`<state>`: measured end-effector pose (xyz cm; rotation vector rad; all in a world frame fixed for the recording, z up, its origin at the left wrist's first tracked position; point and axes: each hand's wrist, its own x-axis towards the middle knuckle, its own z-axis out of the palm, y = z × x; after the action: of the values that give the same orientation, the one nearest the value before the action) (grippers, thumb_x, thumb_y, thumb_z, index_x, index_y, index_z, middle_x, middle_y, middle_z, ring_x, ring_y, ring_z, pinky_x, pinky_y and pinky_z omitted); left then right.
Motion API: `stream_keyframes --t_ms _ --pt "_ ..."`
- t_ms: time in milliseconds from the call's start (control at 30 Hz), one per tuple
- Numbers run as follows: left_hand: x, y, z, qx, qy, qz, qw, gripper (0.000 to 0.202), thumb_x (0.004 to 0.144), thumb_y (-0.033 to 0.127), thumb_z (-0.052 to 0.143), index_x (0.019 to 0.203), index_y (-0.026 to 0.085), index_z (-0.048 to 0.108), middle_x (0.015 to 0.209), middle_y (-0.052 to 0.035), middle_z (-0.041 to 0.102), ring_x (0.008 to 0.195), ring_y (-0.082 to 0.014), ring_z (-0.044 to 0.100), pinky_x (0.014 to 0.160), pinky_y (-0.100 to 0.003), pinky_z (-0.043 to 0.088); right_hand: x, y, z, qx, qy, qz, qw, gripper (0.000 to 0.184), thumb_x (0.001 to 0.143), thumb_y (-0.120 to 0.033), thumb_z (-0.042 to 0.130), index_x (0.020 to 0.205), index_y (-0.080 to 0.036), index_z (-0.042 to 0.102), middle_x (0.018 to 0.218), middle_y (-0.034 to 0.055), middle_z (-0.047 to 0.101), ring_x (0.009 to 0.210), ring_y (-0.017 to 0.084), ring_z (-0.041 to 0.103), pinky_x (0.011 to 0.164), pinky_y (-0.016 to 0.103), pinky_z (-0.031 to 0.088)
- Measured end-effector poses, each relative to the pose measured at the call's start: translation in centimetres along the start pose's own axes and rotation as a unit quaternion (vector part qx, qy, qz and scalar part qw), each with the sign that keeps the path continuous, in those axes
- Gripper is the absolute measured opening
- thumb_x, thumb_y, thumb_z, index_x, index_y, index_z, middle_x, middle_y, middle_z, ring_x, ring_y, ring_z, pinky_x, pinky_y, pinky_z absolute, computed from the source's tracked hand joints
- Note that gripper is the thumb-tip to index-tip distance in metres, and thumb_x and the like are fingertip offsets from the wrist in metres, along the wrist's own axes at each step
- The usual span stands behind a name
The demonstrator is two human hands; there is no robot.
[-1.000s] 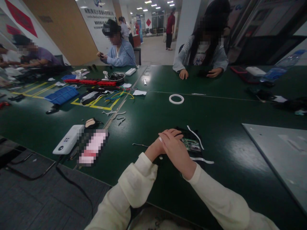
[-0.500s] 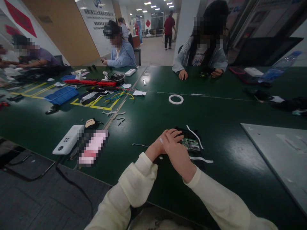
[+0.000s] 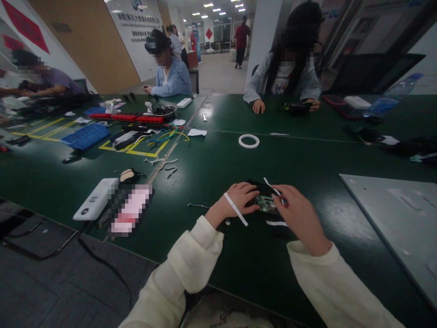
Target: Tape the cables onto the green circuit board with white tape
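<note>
A green circuit board (image 3: 265, 203) in a dark case lies on the table in front of me. My left hand (image 3: 237, 200) grips its left side, thumb near the lower edge and fingers over the top. Across the back of this hand runs a narrow white tape strip (image 3: 235, 209). At the board's right edge, the fingers of my right hand (image 3: 300, 212) are pinched on another white strip (image 3: 270, 185), whose lower end they hide. Below the board a third white strip (image 3: 276, 223) lies partly behind the right hand.
A white tape roll (image 3: 249, 141) lies farther back. To the left are a power bank (image 3: 95, 199), a phone (image 3: 132, 209) and a blue tray (image 3: 85, 135). A grey panel (image 3: 392, 214) lies right. Across the table sits a person (image 3: 288, 75) holding a dark object.
My right hand has moved off the left hand, rightward to the board's right edge. The tape strip across the back of my left hand now shows. My left hand stays at the board.
</note>
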<state>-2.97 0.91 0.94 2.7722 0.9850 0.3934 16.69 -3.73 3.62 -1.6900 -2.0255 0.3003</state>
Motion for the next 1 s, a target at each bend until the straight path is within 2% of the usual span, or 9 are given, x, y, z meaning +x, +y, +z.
stream_keyframes --t_ms 100,200,333,433,600,767,1000 --pt "-0.1 0.1 -0.1 0.002 0.001 -0.002 1.000 0.047 0.088 0.046 0.041 0.125 0.018 0.047 0.133 -0.0089 0.045 0.124 -0.0238 0.037 0.098 -0.041 0.036 0.8 3.4 -0.3 -0.040 0.026 0.055 0.997 0.029 0.087 -0.033 0.041 0.101 -0.015 0.059 0.099 0.0097 0.059 0.082 0.019 0.059 0.073 0.032 0.048" --pt "-0.1 0.0 0.0 0.001 -0.004 -0.002 1.000 0.047 0.088 0.046 0.042 0.126 0.019 0.047 0.133 -0.0089 0.045 0.123 -0.0236 0.038 0.097 -0.040 0.037 1.0 5.0 0.4 -0.030 -0.017 0.100 0.994 0.030 0.086 -0.039 0.042 0.093 -0.016 0.059 0.086 0.0075 0.062 0.076 0.019 0.060 0.069 0.031 0.047" --pt "0.0 -0.1 0.1 0.001 -0.004 -0.001 1.000 0.047 0.088 0.045 0.043 0.126 0.019 0.046 0.133 -0.0083 0.045 0.124 -0.0233 0.037 0.097 -0.040 0.037 0.7 4.8 1.3 -0.012 -0.057 0.119 0.991 0.031 0.082 -0.046 0.047 0.091 -0.019 0.058 0.077 0.0042 0.064 0.066 0.017 0.060 0.060 0.028 0.045" --pt "0.0 -0.1 0.0 0.000 -0.006 -0.003 1.000 0.046 0.088 0.045 0.042 0.127 0.019 0.046 0.133 -0.0084 0.045 0.124 -0.0233 0.036 0.097 -0.041 0.037 0.6 4.4 1.5 -0.016 -0.063 0.111 0.992 0.027 0.081 -0.043 0.049 0.090 -0.020 0.058 0.075 0.0031 0.064 0.063 0.016 0.060 0.057 0.027 0.044" --pt "0.0 0.0 -0.2 -0.008 -0.011 -0.007 1.000 0.047 0.088 0.045 0.043 0.127 0.020 0.046 0.134 -0.0080 0.044 0.125 -0.0234 0.036 0.098 -0.042 0.036 0.6 4.5 1.4 0.030 -0.056 0.124 0.990 0.025 0.080 -0.036 0.051 0.097 -0.020 0.058 0.077 0.0028 0.065 0.065 0.016 0.061 0.058 0.027 0.046" --pt "0.0 -0.1 -0.1 -0.013 -0.007 -0.008 1.000 0.046 0.088 0.045 0.042 0.126 0.020 0.046 0.133 -0.0081 0.045 0.125 -0.0235 0.036 0.099 -0.042 0.036 1.0 4.9 1.1 0.092 -0.023 0.150 0.984 0.035 0.077 -0.041 0.055 0.105 -0.019 0.058 0.075 0.0020 0.064 0.069 0.018 0.061 0.063 0.030 0.047" --pt "0.0 -0.1 -0.2 -0.013 -0.013 -0.007 1.000 0.047 0.088 0.045 0.042 0.127 0.019 0.045 0.133 -0.0083 0.045 0.125 -0.0236 0.036 0.099 -0.042 0.036 1.4 5.6 1.4 0.264 -0.067 0.204 0.940 0.040 0.077 -0.042 0.055 0.106 -0.016 0.062 0.089 0.0072 0.066 0.075 0.019 0.062 0.060 0.029 0.051"
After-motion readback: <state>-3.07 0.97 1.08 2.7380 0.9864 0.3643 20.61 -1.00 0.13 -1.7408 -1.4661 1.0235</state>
